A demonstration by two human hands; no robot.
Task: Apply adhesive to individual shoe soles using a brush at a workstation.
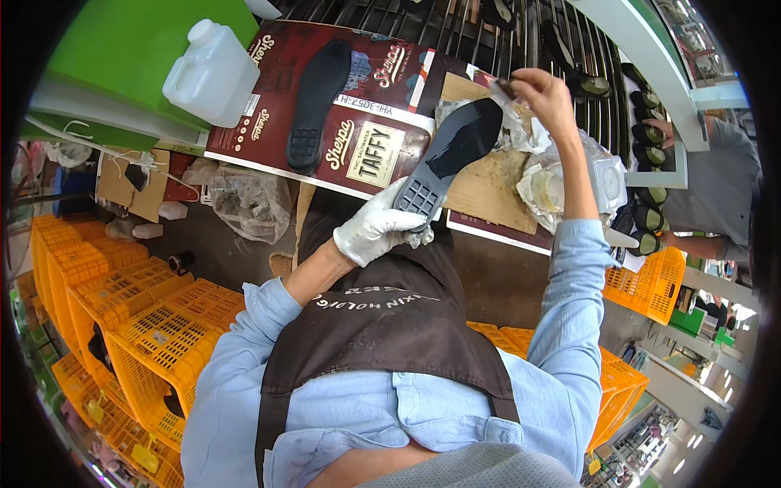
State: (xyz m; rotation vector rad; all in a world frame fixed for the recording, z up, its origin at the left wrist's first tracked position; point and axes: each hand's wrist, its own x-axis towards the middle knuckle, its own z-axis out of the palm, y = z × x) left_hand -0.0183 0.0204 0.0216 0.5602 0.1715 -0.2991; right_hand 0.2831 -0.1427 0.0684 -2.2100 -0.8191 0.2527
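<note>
My left hand (370,232), in a white glove, grips a black shoe sole (455,150) by its heel end, where a grid of square hollows shows. The sole slants up to the right, and part of its toe half looks glossy and wet. Beyond the toe, my bare right hand (543,98) is closed, with its fingertips pinched around something small and dark that I cannot make out. A second black sole (319,102) lies on the dark red printed board (236,146) to the left. Beneath the right forearm sits a plastic-wrapped tub (547,189) on a stained cardboard sheet (484,191).
A translucent white jug (213,81) stands at the board's far left corner. Metal rollers (455,28) run behind, with dark shoes (648,154) along the right. Another person's arm (695,244) reaches in there. Orange crates (154,325) are stacked left, and more (622,390) lower right.
</note>
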